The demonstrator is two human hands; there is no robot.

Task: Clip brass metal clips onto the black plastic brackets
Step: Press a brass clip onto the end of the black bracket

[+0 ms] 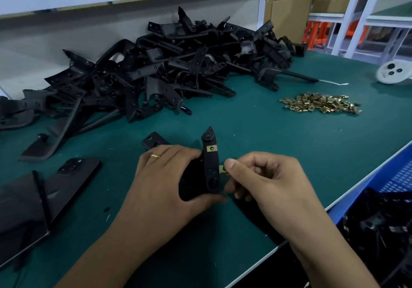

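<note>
My left hand (165, 176) grips a black plastic bracket (210, 167) upright over the green mat. One brass clip (212, 148) sits on the bracket's upper part. My right hand (263, 178) pinches a second brass clip (222, 169) between thumb and forefinger against the bracket's right edge, lower down. A loose heap of brass clips (321, 103) lies on the mat at the right. A big pile of black brackets (169, 64) fills the back of the table.
A dark phone (75, 169) lies at the left beside flat black parts (22, 207). A blue crate (383, 216) holding brackets with clips stands off the table's right edge. A white round device (393, 73) sits far right. Cardboard boxes (289, 4) stand behind.
</note>
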